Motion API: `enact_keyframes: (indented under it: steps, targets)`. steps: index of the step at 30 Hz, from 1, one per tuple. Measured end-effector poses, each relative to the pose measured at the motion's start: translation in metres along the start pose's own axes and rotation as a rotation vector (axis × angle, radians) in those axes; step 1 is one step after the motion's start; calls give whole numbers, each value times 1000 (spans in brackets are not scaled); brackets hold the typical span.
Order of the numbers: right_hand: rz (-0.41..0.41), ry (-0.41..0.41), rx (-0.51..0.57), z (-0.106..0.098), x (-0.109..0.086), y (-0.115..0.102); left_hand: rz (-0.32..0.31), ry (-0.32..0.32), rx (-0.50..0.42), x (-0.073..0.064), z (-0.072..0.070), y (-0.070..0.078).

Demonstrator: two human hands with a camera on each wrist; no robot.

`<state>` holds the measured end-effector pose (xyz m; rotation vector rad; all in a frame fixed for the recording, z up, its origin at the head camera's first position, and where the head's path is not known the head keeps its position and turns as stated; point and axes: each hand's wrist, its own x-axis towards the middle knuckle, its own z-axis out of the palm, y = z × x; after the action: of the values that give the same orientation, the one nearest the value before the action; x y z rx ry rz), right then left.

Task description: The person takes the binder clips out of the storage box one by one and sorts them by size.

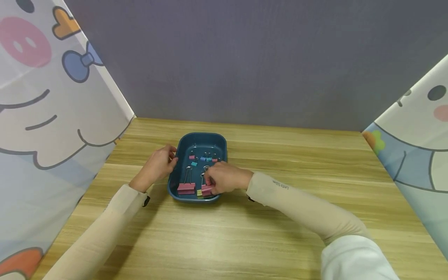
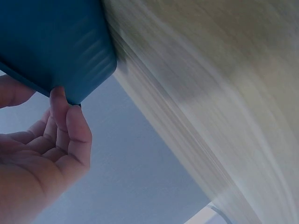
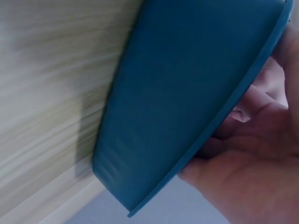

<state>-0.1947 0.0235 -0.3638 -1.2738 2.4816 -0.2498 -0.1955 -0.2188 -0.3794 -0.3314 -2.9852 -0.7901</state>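
Observation:
A dark blue tray [image 1: 199, 201] holds binder clips in several sizes. My right hand [image 1: 225, 178] reaches over its right rim and grips a large pink binder clip [image 1: 207, 189] near the front. Partly beneath that clip is a yellow binder clip [image 1: 199, 193]. Another large pink binder clip [image 1: 186, 189] lies to the left, its wire handles pointing away. My left hand [image 1: 158, 162] pinches the tray's left rim, with fingertips at the edge in the left wrist view. In the right wrist view the tray wall [image 3: 173, 84] hides the clips.
Small pink, blue and teal binder clips [image 1: 194, 163] lie in the tray's far half. The tray stands on a wood-grain table [image 1: 280, 233]. A grey panel [image 1: 245, 62] rises behind the table, and cartoon-printed cloths [image 1: 70, 116] hang at both sides.

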Motion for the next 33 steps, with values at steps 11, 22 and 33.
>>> enact_keyframes:
  steps: [11,22,33]
  targets:
    - [-89,188,92,-12,-9,7,-6,-6,1,3,0,0]
    - [-72,377,195,-23,-31,25,6,0,-5,3,1,-2]
    - [-63,576,212,-32,-56,58,15,0,-11,2,0,-2]
